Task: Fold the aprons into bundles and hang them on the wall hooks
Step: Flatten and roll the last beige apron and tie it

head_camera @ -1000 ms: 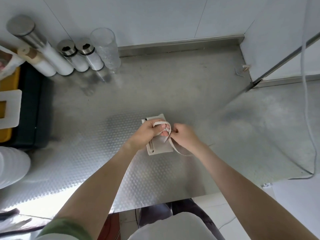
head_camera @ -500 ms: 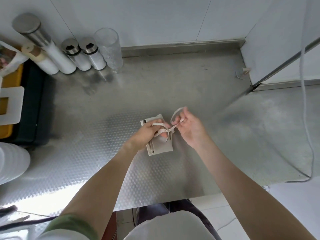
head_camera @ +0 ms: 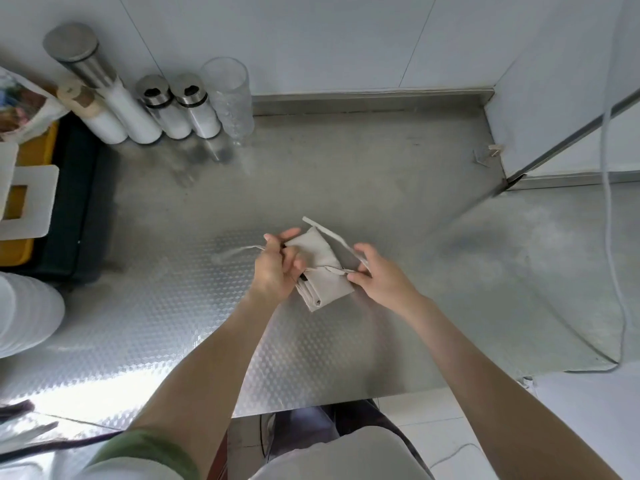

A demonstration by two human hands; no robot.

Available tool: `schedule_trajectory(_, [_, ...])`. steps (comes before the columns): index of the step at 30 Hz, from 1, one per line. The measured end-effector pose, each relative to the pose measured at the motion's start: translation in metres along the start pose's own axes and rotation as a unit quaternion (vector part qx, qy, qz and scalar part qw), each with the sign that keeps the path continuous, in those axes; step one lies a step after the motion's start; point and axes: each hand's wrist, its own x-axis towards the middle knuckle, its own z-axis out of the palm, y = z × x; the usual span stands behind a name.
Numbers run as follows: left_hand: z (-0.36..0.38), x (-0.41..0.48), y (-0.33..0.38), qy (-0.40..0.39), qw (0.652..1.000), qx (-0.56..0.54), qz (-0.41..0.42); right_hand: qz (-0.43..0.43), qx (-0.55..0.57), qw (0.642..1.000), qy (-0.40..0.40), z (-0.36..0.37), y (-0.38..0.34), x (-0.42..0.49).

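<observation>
Currently, head view only. The folded apron bundle [head_camera: 320, 271], beige and compact, is at centre frame over the embossed steel counter [head_camera: 363, 174]. I cannot tell whether it rests on the surface or is held just clear of it. A tie is cinched across its middle.

The left hand [head_camera: 275, 271] is against the bundle's left side, fingers curled around the left strap end [head_camera: 242, 251], which trails off blurred toward the left of the frame. The right hand [head_camera: 381, 277] is at the bundle's right edge, thumb and fingertips pinching the right strap end [head_camera: 325, 232] where it meets the cinch. That length runs up and leftward past the bundle's top corner. Both grasps look to be on strap rather than on the cloth body — the left palm hides part of the contact.

Upper left of frame, along the wall: a tall steel-capped cylinder [head_camera: 74, 53], a pair of steel-topped shakers [head_camera: 157, 98] and a clear tumbler [head_camera: 228, 95], all upright and well apart from the bundle. At the left edge is a black tray [head_camera: 79, 209]. Down the right edge hangs a white cable [head_camera: 611, 237].
</observation>
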Motion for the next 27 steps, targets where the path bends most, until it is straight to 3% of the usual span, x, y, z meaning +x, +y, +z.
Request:
schedule_trajectory(3, [-0.004,0.0,0.003,0.016,0.994,0.101,0.024,0.007,-0.005,1.0,0.014,0.002,0.001,0.003])
schedule_trajectory(8, [-0.004,-0.008,0.004,0.002,0.954,0.282,0.103,0.078,0.037,0.993,0.075,-0.004,0.013,0.006])
schedule_trajectory(13, [-0.01,-0.009,-0.002,0.002,0.941,0.318,0.121,0.068,0.078,0.989,0.108,-0.003,0.009,0.005])
schedule_trajectory(15, [-0.012,-0.01,-0.001,0.003,0.945,0.305,0.118,0.04,0.036,0.988,0.143,-0.005,0.009,0.006])
schedule_trajectory(17, [-0.015,-0.009,0.0,-0.004,0.941,0.316,0.122,0.028,-0.109,0.98,0.165,-0.007,0.007,0.005])
schedule_trajectory(19, [-0.017,-0.007,-0.001,-0.014,0.927,0.35,0.135,-0.021,-0.248,0.956,0.158,-0.007,0.001,0.003])
schedule_trajectory(23, [-0.017,-0.009,-0.002,-0.049,0.908,0.392,0.136,-0.214,-0.29,0.93,0.076,0.005,-0.003,0.009])
schedule_trajectory(25, [-0.019,-0.01,0.0,-0.07,0.902,0.409,0.116,-0.193,-0.23,0.953,0.037,0.007,-0.005,0.01])
schedule_trajectory(27, [-0.02,-0.012,0.003,-0.1,0.879,0.454,0.102,-0.107,-0.103,0.989,-0.01,0.001,-0.012,0.006])
